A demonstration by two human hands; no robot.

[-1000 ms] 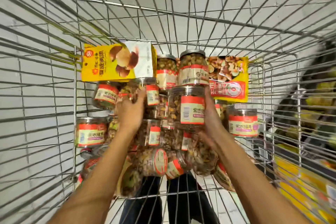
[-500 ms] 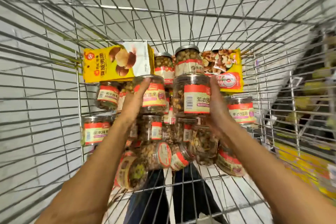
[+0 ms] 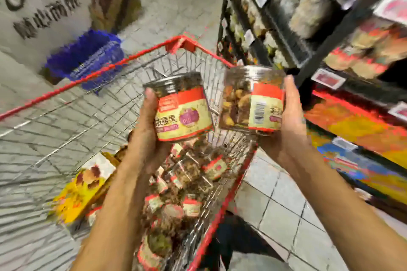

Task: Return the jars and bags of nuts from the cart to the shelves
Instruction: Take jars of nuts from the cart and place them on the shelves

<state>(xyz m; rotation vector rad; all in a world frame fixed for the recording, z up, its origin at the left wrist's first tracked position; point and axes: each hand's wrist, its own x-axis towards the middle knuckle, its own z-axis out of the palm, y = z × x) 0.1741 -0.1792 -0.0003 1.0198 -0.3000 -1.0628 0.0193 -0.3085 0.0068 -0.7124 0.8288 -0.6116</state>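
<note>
Two jars of nuts held above the cart, one in each hand.

The left jar [image 3: 182, 108] stands nearly upright at 2 o'clock of the left hand [image 3: 147, 132], whose palm cups its base and whose thumb runs up its near side, gripping it. The right jar [image 3: 253, 99], barcode toward the camera and slightly tilted, sits at 10 o'clock of the right hand [image 3: 290, 121], which is curled round its far side. The two jars are just beside each other, both forearms raised from 6 o'clock. Below them the cart [image 3: 99, 73] carries a heap of jars [image 3: 187, 174], too blurred to count, and one yellow pack [image 3: 83, 187] at 8 o'clock. The shelves [image 3: 343, 36] stand at 2 o'clock, and one blue basket [image 3: 88, 55] at 10 o'clock.
</note>
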